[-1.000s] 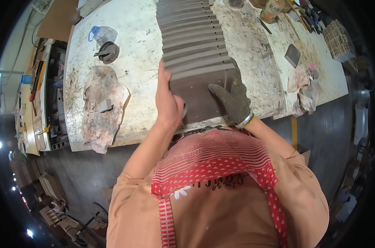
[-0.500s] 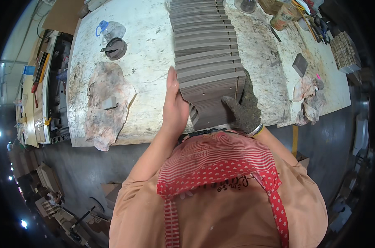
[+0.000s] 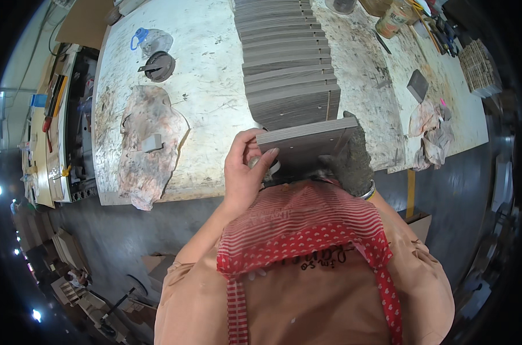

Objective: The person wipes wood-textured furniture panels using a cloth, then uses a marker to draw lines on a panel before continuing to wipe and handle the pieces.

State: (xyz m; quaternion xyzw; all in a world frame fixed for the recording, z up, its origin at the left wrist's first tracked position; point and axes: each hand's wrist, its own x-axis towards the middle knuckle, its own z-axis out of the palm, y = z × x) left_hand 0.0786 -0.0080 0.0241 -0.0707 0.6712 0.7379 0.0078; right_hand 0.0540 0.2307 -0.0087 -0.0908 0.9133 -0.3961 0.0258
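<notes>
the person's left hand (image 3: 243,172) is closing its bare grip on the left end of a dark wood-grain board (image 3: 312,142); the thumb is pressing on the face toward the person, while the fingers are bending around behind the end, so the grip is standing only as wide as the board's thickness. the right hand (image 3: 357,161), wearing a dark glove, is holding the opposite end; how far its fingers are curling behind the board cannot be told.

the board is standing tilted between the two hands, its paler long edge facing up, near the front edge of the surface (image 3: 209,123) and close to the red apron (image 3: 301,227). just beyond it, a row of similar boards (image 3: 287,69) is leaning one against another and running away from the person; whether the held board is touching the row cannot be told.

to the left, a stained cloth (image 3: 143,178) is lying flat with a small pale block (image 3: 152,142) resting on it, and a round dark dish (image 3: 162,69) is sitting farther back.
</notes>
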